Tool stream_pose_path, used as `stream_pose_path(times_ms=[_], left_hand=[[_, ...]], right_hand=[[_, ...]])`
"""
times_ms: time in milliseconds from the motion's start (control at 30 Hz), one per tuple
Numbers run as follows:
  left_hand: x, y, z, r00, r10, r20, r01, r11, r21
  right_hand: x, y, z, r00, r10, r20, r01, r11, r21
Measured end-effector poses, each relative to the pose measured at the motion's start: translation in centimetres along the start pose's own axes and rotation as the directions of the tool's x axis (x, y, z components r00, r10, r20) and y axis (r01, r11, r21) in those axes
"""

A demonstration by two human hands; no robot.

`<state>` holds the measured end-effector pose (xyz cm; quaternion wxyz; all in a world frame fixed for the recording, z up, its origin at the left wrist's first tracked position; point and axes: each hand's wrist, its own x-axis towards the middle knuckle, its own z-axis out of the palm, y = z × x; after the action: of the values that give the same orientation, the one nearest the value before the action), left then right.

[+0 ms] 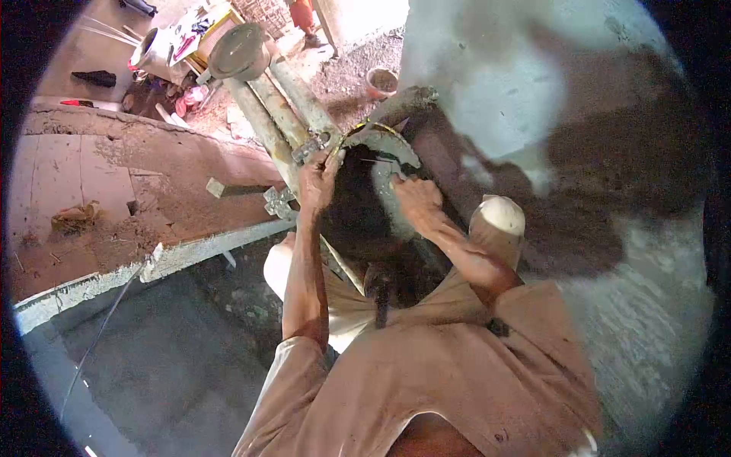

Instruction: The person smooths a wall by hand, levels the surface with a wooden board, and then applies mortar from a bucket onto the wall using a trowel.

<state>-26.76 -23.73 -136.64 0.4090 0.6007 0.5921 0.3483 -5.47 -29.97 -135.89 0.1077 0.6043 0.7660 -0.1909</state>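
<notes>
Between my knees is a dark basin [352, 194] with a thin yellow edge at its far side and wet grey mortar [387, 145] inside. My left hand [318, 177] is closed at the basin's left rim, close to a metal pole clamp [308, 147]. Over the right part of the basin, my right hand [416, 199] is curled with its knuckles up. A thin, straight, metallic line shows just beyond those fingers. What the right hand holds is hidden beneath it.
Several long poles [285, 114] run away ahead of me, with a bucket [240, 52] at their far end. Another bucket [381, 81] stands on the ground beyond. A rough ledge [91, 175] lies left, a grey plastered wall [495, 84] right. Another person's leg [303, 15] shows at the top.
</notes>
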Motion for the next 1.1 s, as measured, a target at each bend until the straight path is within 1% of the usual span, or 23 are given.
stream_pose_path(times_ms=[67, 133, 167, 200, 267, 300, 400, 433, 500, 533, 567, 600, 633, 700, 733, 800, 867, 900, 933, 967, 1000, 1067, 1100], left_hand=[[-0.1, 0.2, -0.4, 0.996, 0.093, -0.003, -0.093, 0.995, 0.025], [0.3, -1.1, -0.4, 0.998, 0.054, -0.033, -0.047, 0.984, 0.173], [0.1, -0.1, -0.5, 0.999, -0.042, 0.0, 0.041, 0.976, 0.213], [0.1, 0.1, -0.3, 1.0, -0.03, -0.005, 0.03, 0.978, 0.208], [-0.1, -0.5, -0.1, 0.999, 0.025, -0.029, -0.02, 0.985, 0.17], [-0.2, -1.1, 0.3, 0.998, 0.012, -0.059, -0.002, 0.986, 0.164], [-1.5, 1.4, 0.2, 1.0, 0.009, -0.014, -0.006, 0.98, 0.199], [-1.9, 1.9, 0.6, 0.987, 0.142, -0.075, -0.121, 0.964, 0.237], [-1.5, 1.2, 0.4, 0.987, 0.15, -0.055, -0.134, 0.964, 0.231], [-0.8, 0.8, 0.3, 0.988, 0.152, -0.037, -0.14, 0.966, 0.216], [-0.5, 0.7, 0.3, 0.989, 0.139, -0.049, -0.126, 0.97, 0.208], [-0.2, 1.0, 0.3, 0.986, 0.156, -0.053, -0.142, 0.968, 0.207], [-0.1, 1.4, 0.3, 0.982, 0.182, -0.054, -0.168, 0.966, 0.197], [-0.1, 0.5, 0.1, 0.992, 0.118, -0.038, -0.108, 0.972, 0.208], [-0.3, 0.6, 0.2, 0.983, 0.182, -0.033, -0.174, 0.969, 0.174], [-1.2, 3.6, -0.3, 0.996, 0.078, 0.049, -0.086, 0.975, 0.205], [-1.7, 3.2, 0.5, 0.978, 0.208, -0.033, -0.192, 0.946, 0.261], [-1.6, 2.7, 0.7, 0.995, 0.096, -0.018, -0.087, 0.954, 0.285], [-1.3, 2.3, 1.1, 0.995, 0.1, -0.024, -0.09, 0.957, 0.277], [-0.9, 2.0, 1.5, 0.991, 0.124, -0.043, -0.108, 0.956, 0.272], [-0.7, 1.6, 2.1, 0.988, 0.145, -0.06, -0.124, 0.955, 0.268], [-0.1, 2.5, 3.1, 0.996, 0.088, -0.017, -0.082, 0.971, 0.222], [0.0, 3.4, 3.6, 0.999, 0.007, 0.053, -0.025, 0.938, 0.347]], right_hand=[[-0.7, -1.4, 5.2, 0.981, -0.068, -0.179, 0.071, 0.997, 0.009], [-2.9, -3.5, 5.5, 0.985, -0.109, 0.137, 0.108, 0.994, 0.008], [-3.9, -3.5, 8.2, 0.967, -0.175, 0.188, 0.182, 0.983, -0.019], [-5.2, -3.1, 9.6, 0.965, -0.253, 0.066, 0.255, 0.967, -0.026], [-4.4, -1.5, 6.1, 0.963, -0.181, 0.201, 0.198, 0.978, -0.067], [-3.1, -0.3, 4.2, 0.963, -0.211, 0.169, 0.225, 0.972, -0.072], [0.4, -0.2, -0.1, 0.969, -0.038, -0.246, -0.012, 0.98, -0.198], [1.2, -1.3, -0.4, 0.971, -0.076, -0.227, 0.01, 0.961, -0.278], [2.3, -3.9, 2.0, 0.948, -0.173, -0.266, 0.023, 0.873, -0.487], [0.8, -5.2, 2.0, 0.956, -0.178, -0.233, 0.069, 0.909, -0.411], [-0.4, -6.7, 2.7, 0.979, -0.147, -0.145, 0.065, 0.885, -0.461], [-2.1, -7.5, 1.6, 0.969, -0.245, -0.024, 0.191, 0.809, -0.556], [-2.5, -8.1, 4.0, 0.985, -0.168, -0.035, 0.132, 0.871, -0.472], [-3.4, -7.2, 6.6, 0.945, -0.32, -0.069, 0.257, 0.858, -0.445], [-4.2, -7.0, 7.0, 0.956, -0.292, -0.029, 0.255, 0.876, -0.41], [-4.2, -5.3, 6.5, 0.963, -0.271, -0.004, 0.249, 0.889, -0.384], [-4.8, -3.1, 4.1, 0.934, -0.294, 0.205, 0.334, 0.92, -0.204], [-4.5, -2.0, 2.5, 0.935, -0.288, 0.208, 0.334, 0.912, -0.237], [-4.0, -1.0, 0.8, 0.936, -0.28, 0.212, 0.331, 0.904, -0.269], [-3.8, -0.4, 0.2, 0.974, -0.222, 0.047, 0.227, 0.937, -0.265], [-2.5, 0.1, 0.4, 0.974, -0.219, 0.052, 0.225, 0.936, -0.272], [-0.2, 1.0, 1.5, 0.995, 0.07, -0.074, -0.083, 0.978, -0.192], [0.2, 1.4, 1.6, 0.979, 0.169, -0.113, -0.185, 0.97, -0.155]])
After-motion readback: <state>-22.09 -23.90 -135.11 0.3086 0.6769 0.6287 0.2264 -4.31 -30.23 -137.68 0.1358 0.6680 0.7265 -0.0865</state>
